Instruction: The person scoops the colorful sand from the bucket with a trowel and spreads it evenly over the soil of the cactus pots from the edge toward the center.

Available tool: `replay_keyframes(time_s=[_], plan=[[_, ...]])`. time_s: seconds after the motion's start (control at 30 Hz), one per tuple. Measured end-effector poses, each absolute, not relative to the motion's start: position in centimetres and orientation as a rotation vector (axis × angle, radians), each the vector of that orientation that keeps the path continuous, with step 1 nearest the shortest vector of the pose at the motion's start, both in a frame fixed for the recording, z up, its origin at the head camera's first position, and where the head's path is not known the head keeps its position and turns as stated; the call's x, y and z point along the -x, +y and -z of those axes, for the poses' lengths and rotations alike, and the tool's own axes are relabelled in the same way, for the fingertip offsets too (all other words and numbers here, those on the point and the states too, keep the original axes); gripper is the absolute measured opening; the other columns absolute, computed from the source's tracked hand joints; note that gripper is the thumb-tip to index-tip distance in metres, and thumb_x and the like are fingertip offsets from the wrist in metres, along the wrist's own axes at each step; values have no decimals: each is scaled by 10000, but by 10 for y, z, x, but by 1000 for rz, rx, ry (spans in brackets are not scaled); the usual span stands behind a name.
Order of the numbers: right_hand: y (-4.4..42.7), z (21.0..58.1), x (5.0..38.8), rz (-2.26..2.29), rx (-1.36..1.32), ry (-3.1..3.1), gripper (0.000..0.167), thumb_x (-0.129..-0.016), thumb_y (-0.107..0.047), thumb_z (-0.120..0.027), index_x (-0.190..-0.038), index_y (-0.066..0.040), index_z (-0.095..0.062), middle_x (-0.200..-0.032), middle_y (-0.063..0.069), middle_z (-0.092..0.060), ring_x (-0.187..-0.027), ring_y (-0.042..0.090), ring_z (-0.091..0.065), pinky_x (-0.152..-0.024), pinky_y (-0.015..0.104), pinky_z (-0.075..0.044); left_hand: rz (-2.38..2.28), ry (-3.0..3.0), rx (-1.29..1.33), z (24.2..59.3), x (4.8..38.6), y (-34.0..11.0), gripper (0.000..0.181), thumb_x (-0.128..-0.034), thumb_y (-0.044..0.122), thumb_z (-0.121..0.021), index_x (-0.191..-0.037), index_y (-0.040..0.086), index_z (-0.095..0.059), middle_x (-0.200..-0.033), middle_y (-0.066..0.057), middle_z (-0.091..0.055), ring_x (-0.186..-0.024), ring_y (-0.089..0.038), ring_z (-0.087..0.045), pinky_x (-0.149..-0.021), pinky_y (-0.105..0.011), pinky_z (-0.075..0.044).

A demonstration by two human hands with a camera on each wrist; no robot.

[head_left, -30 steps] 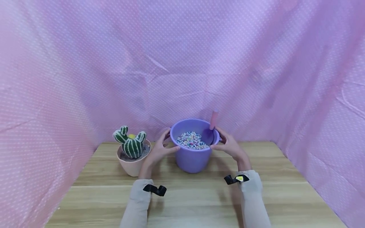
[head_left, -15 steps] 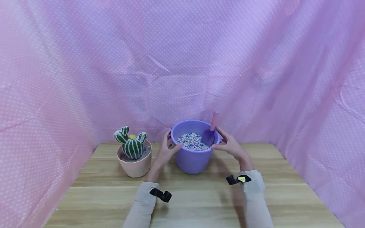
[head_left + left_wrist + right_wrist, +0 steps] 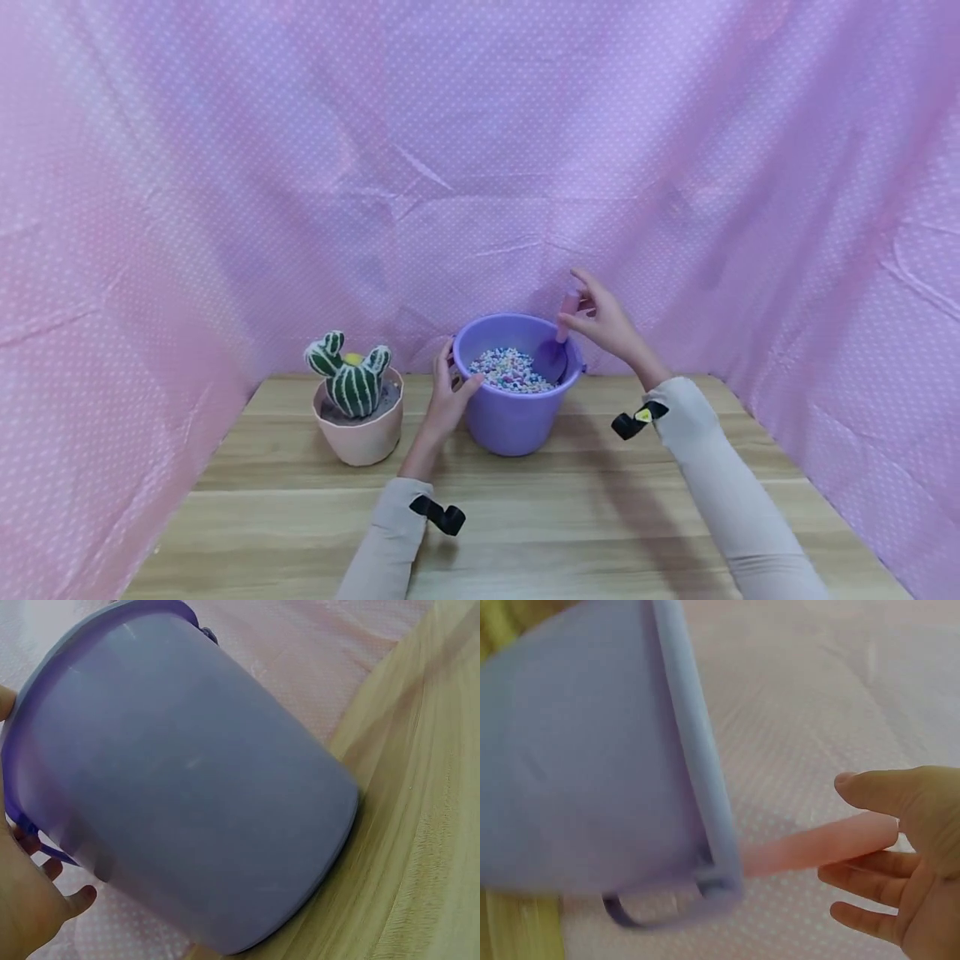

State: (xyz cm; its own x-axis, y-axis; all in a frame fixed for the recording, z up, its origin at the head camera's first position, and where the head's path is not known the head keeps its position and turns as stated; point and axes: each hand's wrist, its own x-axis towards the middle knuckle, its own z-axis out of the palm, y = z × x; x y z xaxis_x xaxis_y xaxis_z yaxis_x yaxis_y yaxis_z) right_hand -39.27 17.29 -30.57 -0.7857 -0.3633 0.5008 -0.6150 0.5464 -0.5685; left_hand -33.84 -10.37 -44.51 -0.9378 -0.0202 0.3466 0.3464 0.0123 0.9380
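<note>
A purple bucket (image 3: 513, 425) stands upright on the table, holding many small multicoloured beads (image 3: 510, 369). Inside it a toy shovel leans on the right, its purple blade (image 3: 550, 360) at the beads and its pink handle (image 3: 567, 315) rising above the rim. My left hand (image 3: 447, 400) holds the bucket's left side, with the thumb on the rim and fingers around the outside near the bail handle (image 3: 56, 853). In the right wrist view my right hand (image 3: 922, 862) is around the pink handle, fingers beneath it and the thumb spread apart from it.
Left of the bucket stands a potted knitted cactus (image 3: 354, 387) in a pale pink pot (image 3: 360, 442), close to my left forearm. A pink dotted cloth (image 3: 480, 167) hangs behind and at both sides of the wooden table (image 3: 525, 525).
My right hand has left the bucket's right rim and moved up to the shovel's pink handle. My left hand stays at the bucket's left side, its forearm shifted slightly right.
</note>
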Motion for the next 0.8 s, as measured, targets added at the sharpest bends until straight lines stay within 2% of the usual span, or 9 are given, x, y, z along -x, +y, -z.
replay_keyframes(time_s=[0.13, 0.33, 0.47, 0.8], plan=[[175, 295, 397, -904, -879, -2545, 707, -899, -55, -754, -1510, 36, -409, -1031, 251, -693, -994, 418, -664, -935, 579, -565, 1976, -2028, 321, 446, 336, -102, 897, -898, 326, -651, -1628, 152, -160, -1636, -133, -185, -1510, -392, -247, -1252, -637, -221], [177, 285, 401, -751, -925, -2644, 525, -922, -96, -742, -1386, 57, -552, -972, 183, -719, -963, 358, -685, -899, 538, -587, 1924, -2049, 302, 443, 335, -103, 884, -894, 309, -666, -1619, 132, -192, -1618, -116, -171, -1503, -363, -246, -1243, -622, -259], [176, 281, 403, -706, -919, -2693, 468, -931, -113, -738, -1345, 36, -578, -944, 138, -725, -941, 312, -684, -865, 479, -592, 1928, -2078, 300, 441, 336, -106, 869, -916, 271, -660, -1626, 141, -176, -1634, -134, -128, -1524, -392, -199, -1250, -636, -211], [167, 279, 401, -724, -991, -2767, 401, -889, -52, -769, -1242, 0, -587, -887, 81, -734, -864, 245, -688, -887, 455, -587, 1832, -2147, 318, 441, 339, -112, 887, -903, 368, -679, -1622, 177, -197, -1668, -120, -102, -1533, -390, -180, -1247, -638, -225]])
